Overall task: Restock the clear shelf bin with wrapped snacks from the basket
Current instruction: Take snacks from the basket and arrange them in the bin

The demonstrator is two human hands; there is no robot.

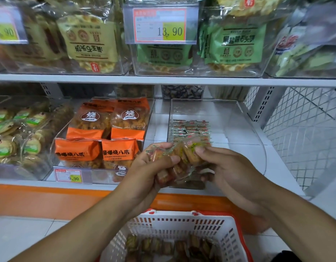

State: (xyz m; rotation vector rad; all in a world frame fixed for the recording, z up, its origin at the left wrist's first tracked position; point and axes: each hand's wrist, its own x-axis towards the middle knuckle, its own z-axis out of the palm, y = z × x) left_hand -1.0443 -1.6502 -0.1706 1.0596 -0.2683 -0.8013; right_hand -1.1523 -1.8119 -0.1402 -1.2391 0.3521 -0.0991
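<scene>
Wrapped snacks (179, 163): a handful in clear wrappers, held in both hands just in front of the clear shelf bin (244, 129), above the basket (182, 229). Left hand (144, 176): fingers curled under the bundle, thumb pressed on top. Right hand (227, 171): fingers curled round the bundle's right end, thumb on the uppermost pack. Bin: on the lower shelf (106, 184), right of centre, holding a low layer of small packs (189, 127) toward its back left. Basket: white with red rim, directly below the hands, more snacks lying in its bottom. Orange bags (108, 133): in the adjacent bin to the left. Price tag (159, 25) reading 13.90: on the upper shelf row.
</scene>
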